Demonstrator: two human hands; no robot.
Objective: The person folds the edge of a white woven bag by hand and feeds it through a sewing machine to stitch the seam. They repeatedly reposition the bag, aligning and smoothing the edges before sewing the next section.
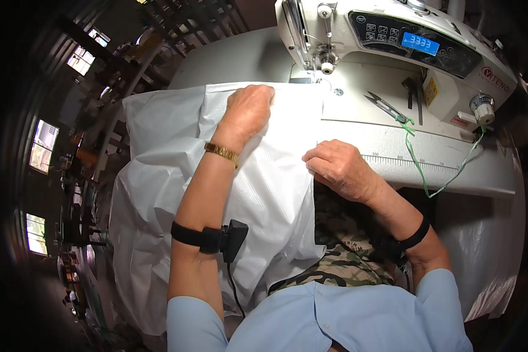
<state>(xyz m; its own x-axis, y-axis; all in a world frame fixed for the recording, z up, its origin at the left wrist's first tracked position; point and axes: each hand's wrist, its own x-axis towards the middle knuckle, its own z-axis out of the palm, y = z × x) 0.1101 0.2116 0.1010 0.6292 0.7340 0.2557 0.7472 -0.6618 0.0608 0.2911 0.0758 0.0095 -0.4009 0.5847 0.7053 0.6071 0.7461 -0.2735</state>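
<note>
A large white woven plastic sheet (158, 176) lies across the sewing table and hangs over its near edge. My left hand (249, 107) presses the sheet's far edge flat, fingers curled, just left of the needle of the white sewing machine (393, 41). My right hand (340, 167) pinches the sheet's right edge near the table front. A gold bracelet circles my left wrist, and black straps wrap both forearms.
Thread snips (387, 107) and a dark tool lie on the machine bed at the right. A green cord (419, 167) trails over the table's ruled front edge. More white sheet hangs at the lower right (487, 252). Dim workshop windows curve along the left.
</note>
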